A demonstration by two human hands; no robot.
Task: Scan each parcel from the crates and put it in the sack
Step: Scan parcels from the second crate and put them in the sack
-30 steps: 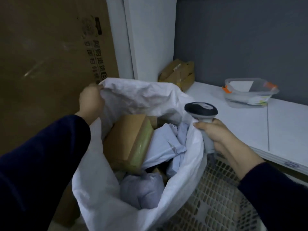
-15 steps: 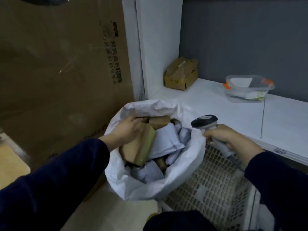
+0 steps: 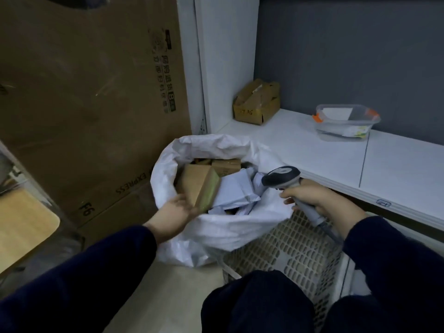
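My left grip is blurred but looks released, fingers loose at the near rim of the sack, just beside a tilted brown box. My right grip clenches the scanner by its handle above the crate. White mailers lie in the sack beside the box.

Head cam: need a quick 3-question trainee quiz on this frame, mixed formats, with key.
1. True or false: the right hand grips the scanner.
2. The clear tub sits: A) on the floor B) on the white shelf C) on a chair.
3. Fill in: the brown box near the left hand lies inside the ___.
Key: 1 true; 2 B; 3 sack.
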